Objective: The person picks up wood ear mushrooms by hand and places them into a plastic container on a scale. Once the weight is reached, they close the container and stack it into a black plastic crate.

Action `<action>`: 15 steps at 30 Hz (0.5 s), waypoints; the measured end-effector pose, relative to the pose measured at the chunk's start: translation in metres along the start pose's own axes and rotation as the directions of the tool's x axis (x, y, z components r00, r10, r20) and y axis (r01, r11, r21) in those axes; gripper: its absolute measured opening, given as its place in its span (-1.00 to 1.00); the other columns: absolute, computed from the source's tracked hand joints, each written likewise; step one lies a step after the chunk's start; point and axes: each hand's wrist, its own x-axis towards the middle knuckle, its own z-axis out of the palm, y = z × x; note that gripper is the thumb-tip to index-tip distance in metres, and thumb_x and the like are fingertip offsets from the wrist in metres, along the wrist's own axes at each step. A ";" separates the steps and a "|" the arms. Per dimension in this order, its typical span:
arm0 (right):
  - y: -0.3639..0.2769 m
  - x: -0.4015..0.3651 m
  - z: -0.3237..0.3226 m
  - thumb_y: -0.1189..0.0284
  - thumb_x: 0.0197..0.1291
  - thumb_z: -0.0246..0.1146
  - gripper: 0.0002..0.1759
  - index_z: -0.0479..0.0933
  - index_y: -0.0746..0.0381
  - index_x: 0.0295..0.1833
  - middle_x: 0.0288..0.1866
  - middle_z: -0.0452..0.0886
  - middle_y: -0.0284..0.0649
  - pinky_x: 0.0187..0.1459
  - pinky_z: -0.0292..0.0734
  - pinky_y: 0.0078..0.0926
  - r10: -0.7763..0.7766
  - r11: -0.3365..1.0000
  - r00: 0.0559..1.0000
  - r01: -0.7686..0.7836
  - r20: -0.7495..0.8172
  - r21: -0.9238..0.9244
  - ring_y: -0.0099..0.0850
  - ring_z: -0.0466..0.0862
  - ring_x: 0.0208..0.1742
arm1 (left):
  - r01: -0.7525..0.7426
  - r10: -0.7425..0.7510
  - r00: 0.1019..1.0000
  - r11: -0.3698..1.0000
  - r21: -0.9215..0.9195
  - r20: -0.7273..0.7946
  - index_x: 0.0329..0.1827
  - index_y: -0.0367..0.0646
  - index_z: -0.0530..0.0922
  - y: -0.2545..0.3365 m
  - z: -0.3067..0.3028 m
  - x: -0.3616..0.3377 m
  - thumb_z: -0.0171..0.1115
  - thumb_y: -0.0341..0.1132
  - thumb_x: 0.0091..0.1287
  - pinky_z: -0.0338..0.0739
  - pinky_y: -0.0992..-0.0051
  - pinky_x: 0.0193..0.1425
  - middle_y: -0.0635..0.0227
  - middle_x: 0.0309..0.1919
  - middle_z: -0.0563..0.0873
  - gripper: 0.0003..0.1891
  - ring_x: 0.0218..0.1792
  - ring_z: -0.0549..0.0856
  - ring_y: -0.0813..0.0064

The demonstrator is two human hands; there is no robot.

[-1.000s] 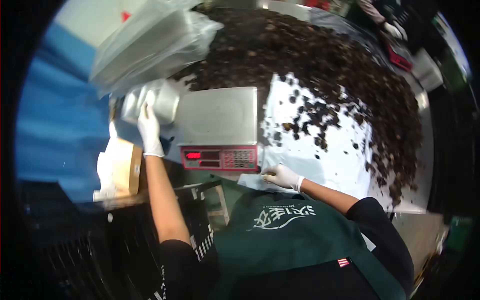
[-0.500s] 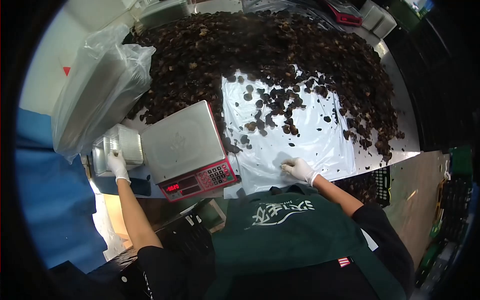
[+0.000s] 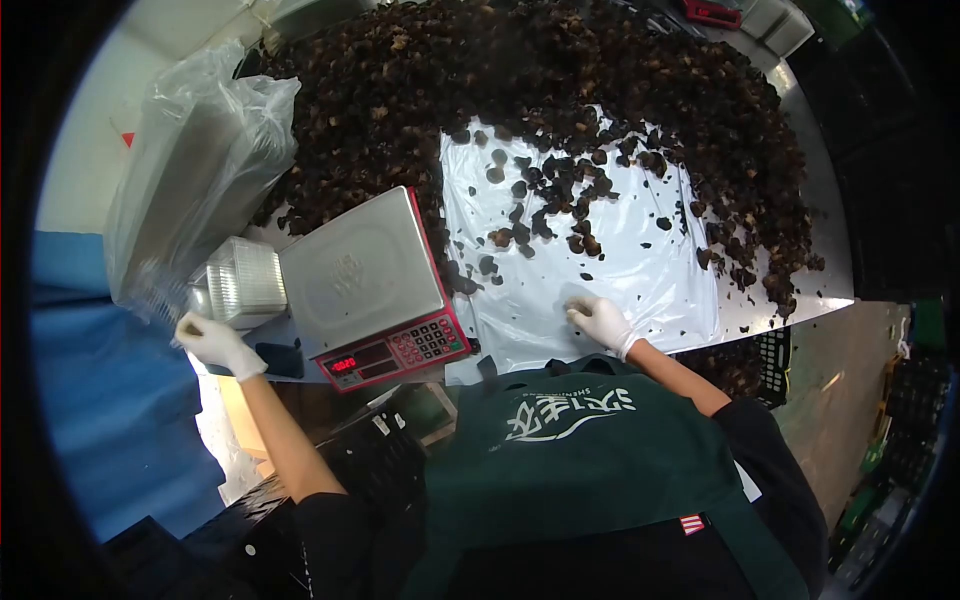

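Observation:
My left hand (image 3: 220,346), in a white glove, pinches a clear plastic tray (image 3: 158,290) at its edge; the tray is blurred by motion. It is beside a stack of clear plastic trays (image 3: 248,282), left of the scale. My right hand (image 3: 602,326), also gloved, is over the near part of a white plastic sheet (image 3: 560,290). Its fingers are loosely bent and slightly apart, with nothing seen in them. Loose dark pieces that look like wood ear mushrooms (image 3: 570,190) lie on the sheet's far half.
A digital scale (image 3: 365,270) with a red display stands between my hands, its plate bare. Behind it spreads a large heap of dark mushroom pieces (image 3: 520,70). A plastic bag of stacked trays (image 3: 205,160) leans at the left. Black crates (image 3: 775,365) stand below the table's right edge.
My left hand has drawn back left and toward me from the tray stack, with a tray now in its fingers. My right hand stays by the sheet's near edge, its fingers slightly loosened.

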 end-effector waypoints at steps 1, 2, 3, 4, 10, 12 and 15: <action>-0.006 0.003 0.001 0.34 0.28 0.23 -0.65 0.62 0.33 0.07 -0.15 0.73 -0.02 0.01 0.59 -0.28 0.001 1.000 1.000 -0.001 0.009 0.006 -0.12 0.73 -0.14 | -0.145 0.141 0.987 0.988 0.056 0.072 -0.17 -0.29 0.57 0.031 -0.010 -0.025 0.21 -0.37 0.43 0.52 0.41 0.00 0.25 -0.26 0.65 -0.87 -0.20 0.63 0.38; -0.019 0.008 0.002 0.37 0.26 0.26 -0.62 0.57 0.31 0.15 -0.09 0.71 -0.07 0.06 0.56 -0.26 -0.131 0.982 0.989 0.121 -0.061 -0.147 -0.12 0.70 -0.06 | -0.130 0.127 0.970 0.991 0.003 0.208 -0.19 -0.28 0.56 0.056 -0.018 -0.055 0.21 -0.39 0.43 0.53 0.40 -0.01 0.25 -0.27 0.66 -0.88 -0.20 0.63 0.37; -0.032 0.016 0.005 0.39 0.24 0.29 -0.56 0.52 0.29 0.23 -0.03 0.69 -0.11 0.11 0.54 -0.25 -0.270 0.926 0.957 0.227 -0.108 -0.302 -0.12 0.67 0.02 | -0.107 0.115 0.933 0.993 -0.044 0.341 -0.21 -0.26 0.55 0.076 -0.026 -0.085 0.21 -0.40 0.43 0.53 0.39 -0.02 0.25 -0.27 0.66 -0.90 -0.20 0.63 0.35; -0.041 0.026 0.007 0.39 0.24 0.29 -0.56 0.52 0.29 0.23 -0.03 0.69 -0.11 0.11 0.54 -0.25 -0.269 0.927 0.958 0.231 -0.097 -0.294 -0.12 0.67 0.02 | -0.123 0.154 0.867 0.988 -0.097 0.474 -0.21 -0.26 0.55 0.087 -0.035 -0.113 0.22 -0.41 0.42 0.53 0.39 -0.02 0.22 -0.27 0.66 -0.91 -0.21 0.64 0.33; -0.073 0.121 0.027 0.38 0.13 0.28 -0.50 0.49 0.19 0.23 0.30 0.49 -0.14 0.37 0.26 -0.06 -0.655 0.650 0.751 0.500 -0.088 -0.572 -0.13 0.39 0.41 | -0.182 0.142 0.675 0.983 -0.023 0.724 -0.03 -0.27 0.57 0.104 -0.084 -0.207 0.33 -0.51 0.25 0.48 0.25 0.14 0.14 -0.04 0.63 -0.76 0.07 0.59 0.14; -0.069 0.143 0.022 0.36 0.11 0.29 -0.56 0.53 0.19 0.14 0.27 0.51 -0.15 0.39 0.21 -0.01 -0.643 0.601 0.764 0.466 -0.047 -0.649 -0.15 0.38 0.42 | -0.219 0.195 0.706 0.974 -0.052 0.681 0.03 -0.28 0.56 0.121 -0.092 -0.217 0.33 -0.52 0.24 0.44 0.22 0.21 0.11 0.01 0.62 -0.70 0.12 0.56 0.11; -0.038 0.156 -0.006 0.34 0.10 0.33 -0.75 0.61 0.08 -0.07 0.18 0.59 -0.30 0.43 0.14 -0.01 -0.641 0.631 0.763 0.460 -0.087 -0.625 -0.18 0.39 0.42 | -0.263 0.266 0.719 0.959 -0.103 0.642 0.16 -0.29 0.53 0.148 -0.098 -0.233 0.33 -0.54 0.21 0.35 0.17 0.37 0.09 0.13 0.60 -0.59 0.23 0.51 0.09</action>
